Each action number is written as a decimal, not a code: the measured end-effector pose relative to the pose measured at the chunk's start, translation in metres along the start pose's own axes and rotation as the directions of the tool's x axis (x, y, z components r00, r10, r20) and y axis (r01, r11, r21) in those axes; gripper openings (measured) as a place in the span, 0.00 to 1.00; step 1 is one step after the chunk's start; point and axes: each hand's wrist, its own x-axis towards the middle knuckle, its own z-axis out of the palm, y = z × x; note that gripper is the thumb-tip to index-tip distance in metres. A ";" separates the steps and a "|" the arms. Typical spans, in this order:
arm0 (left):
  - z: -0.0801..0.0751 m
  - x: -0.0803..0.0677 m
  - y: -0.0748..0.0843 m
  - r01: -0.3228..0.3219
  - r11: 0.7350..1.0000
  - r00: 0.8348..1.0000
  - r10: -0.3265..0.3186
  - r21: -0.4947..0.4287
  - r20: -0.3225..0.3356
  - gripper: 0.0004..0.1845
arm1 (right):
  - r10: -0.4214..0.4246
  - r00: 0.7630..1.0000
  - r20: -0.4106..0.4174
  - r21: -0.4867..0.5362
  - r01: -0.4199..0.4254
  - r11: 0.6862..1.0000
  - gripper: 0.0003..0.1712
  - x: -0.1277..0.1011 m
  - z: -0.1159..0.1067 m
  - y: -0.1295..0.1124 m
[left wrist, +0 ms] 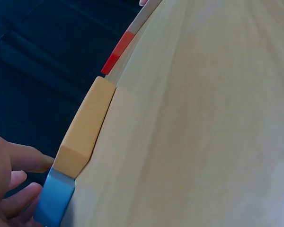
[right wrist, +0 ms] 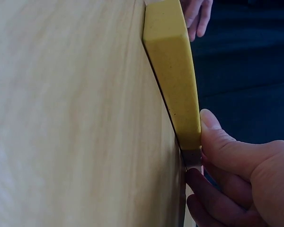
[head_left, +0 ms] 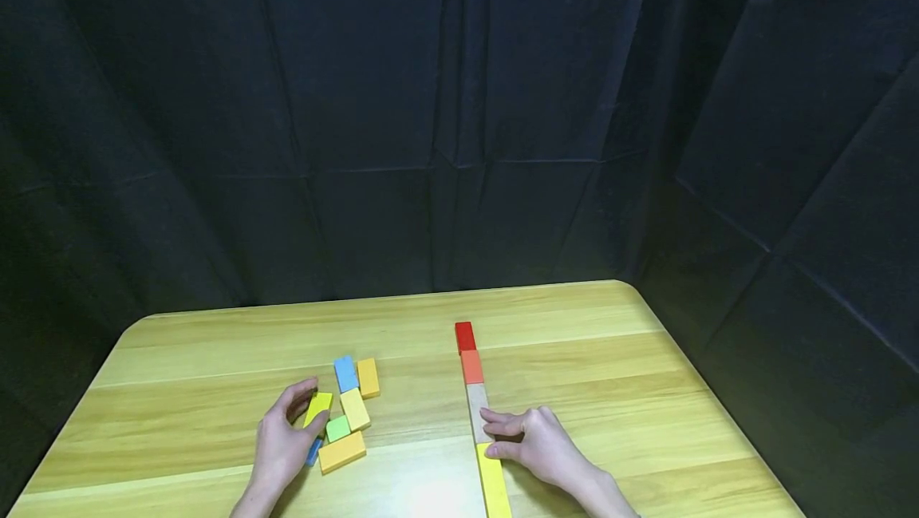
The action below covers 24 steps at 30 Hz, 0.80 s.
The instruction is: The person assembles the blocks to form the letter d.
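Note:
A row of blocks runs down the table: a red block (head_left: 465, 336), an orange-red block (head_left: 471, 367), a pale grey block (head_left: 477, 406) and a long yellow block (head_left: 492, 478). At the joint between grey and yellow my right hand (head_left: 542, 448) touches the row, thumb at the yellow end and fingertips on the grey block. My left hand (head_left: 283, 434) is at the loose group on the left, thumb and forefinger at opposite sides of another yellow block (head_left: 320, 405). That block is hidden in the left wrist view.
Around the left hand lie two blue blocks, one farther off (head_left: 346, 374) and one nearer (head_left: 313, 452), an upright orange block (head_left: 368, 378), a pale yellow block (head_left: 355, 409), a green block (head_left: 337, 429) and a second orange block (head_left: 342, 452). Dark cloth (head_left: 359, 119) hangs behind the table.

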 end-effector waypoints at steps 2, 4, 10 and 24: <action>-0.002 0.001 0.001 0.045 0.999 0.998 -0.045 0.003 0.031 0.27 | 0.006 1.000 0.006 0.001 -0.006 1.000 0.23 0.000 0.000 0.000; -0.003 0.002 -0.001 0.074 0.997 0.996 -0.074 -0.005 0.050 0.28 | 0.013 1.000 0.008 0.004 -0.013 1.000 0.23 0.000 0.000 0.000; -0.005 0.003 -0.007 0.093 0.996 0.995 -0.093 -0.005 0.030 0.28 | -0.002 1.000 -0.002 0.007 0.002 1.000 0.24 0.000 0.000 0.000; -0.005 0.002 -0.007 0.063 0.994 0.997 -0.060 0.085 -0.043 0.23 | -0.010 1.000 0.022 -0.006 0.010 1.000 0.25 -0.001 -0.001 0.000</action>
